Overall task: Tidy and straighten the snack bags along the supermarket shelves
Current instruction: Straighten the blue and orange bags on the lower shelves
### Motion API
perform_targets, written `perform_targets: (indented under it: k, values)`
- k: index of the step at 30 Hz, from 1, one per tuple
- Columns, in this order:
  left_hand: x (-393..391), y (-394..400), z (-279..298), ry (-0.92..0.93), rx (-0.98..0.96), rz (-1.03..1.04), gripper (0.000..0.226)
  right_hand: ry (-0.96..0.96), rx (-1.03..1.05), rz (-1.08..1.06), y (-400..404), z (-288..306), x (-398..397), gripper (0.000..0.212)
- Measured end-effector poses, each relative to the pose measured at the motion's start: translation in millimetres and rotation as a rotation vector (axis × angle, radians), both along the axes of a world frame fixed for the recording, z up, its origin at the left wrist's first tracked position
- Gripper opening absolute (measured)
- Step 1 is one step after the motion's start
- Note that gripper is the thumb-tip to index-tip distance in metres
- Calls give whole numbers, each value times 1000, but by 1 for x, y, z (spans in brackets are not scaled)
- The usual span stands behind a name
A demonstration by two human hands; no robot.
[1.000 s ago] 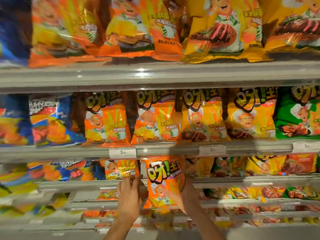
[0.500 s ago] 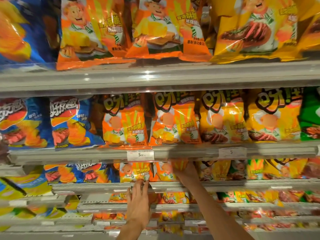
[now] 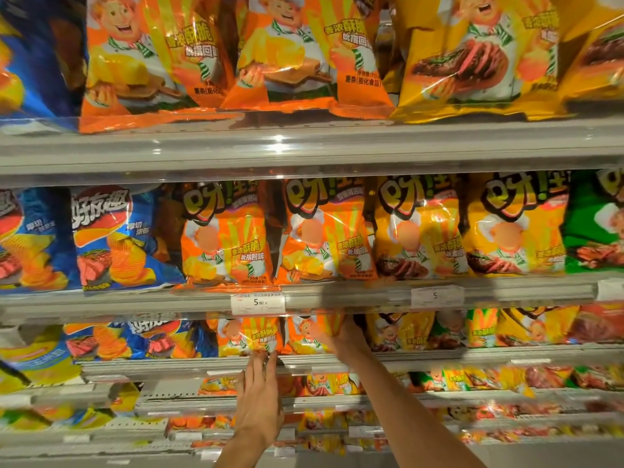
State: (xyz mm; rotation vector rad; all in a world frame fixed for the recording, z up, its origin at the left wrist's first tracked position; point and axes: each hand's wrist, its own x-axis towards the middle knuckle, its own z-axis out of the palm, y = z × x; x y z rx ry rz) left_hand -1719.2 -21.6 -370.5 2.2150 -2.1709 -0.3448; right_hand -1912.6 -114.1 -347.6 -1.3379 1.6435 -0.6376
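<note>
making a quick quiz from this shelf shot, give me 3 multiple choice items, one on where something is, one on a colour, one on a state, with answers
1. Where does the left hand touch?
A. the lower edge of an orange bag
B. the price tag
C. a blue bag

2. What colour is the bag at the far right of the middle shelf?
A. blue
B. green
C. purple

3. How are the left hand's fingers?
A. straight
B. in a fist
C. pinching a tag

Answers:
1 A: its fingertips meet the orange bag under the price tag.
2 B: its front is green.
3 A: they reach up, extended.
</note>
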Motion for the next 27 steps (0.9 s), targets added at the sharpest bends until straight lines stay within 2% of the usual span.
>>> perform_targets:
  k: [2, 7, 10, 12, 15, 18, 21, 27]
  values:
    - [-6, 1, 0, 8, 0, 19, 104, 72, 12, 44, 4, 2, -3, 99]
    - [-14, 1, -1, 9, -28, 61, 100, 199, -84, 83, 23, 3, -8, 91]
    - [-19, 4, -2, 46, -82, 100, 92, 187, -178, 61, 39, 3, -14, 88]
    - [-26, 5, -1, 133, -123, 151, 86, 166, -218, 52, 53, 2, -23, 84]
    - [-47, 7, -2, 278, -256, 232, 74, 32, -257, 10, 74, -3, -44, 66]
    - [-83, 12, -7, 358, -377, 310, 48, -96, -252, -79, 90, -6, -80, 40]
    - [-132, 15, -8, 467, -405, 308, 29, -108, -280, -199, 98, -9, -132, 20]
    - [-260, 15, 7, 740, -465, 265, 15, -20, -266, -385, 108, -15, -262, 21]
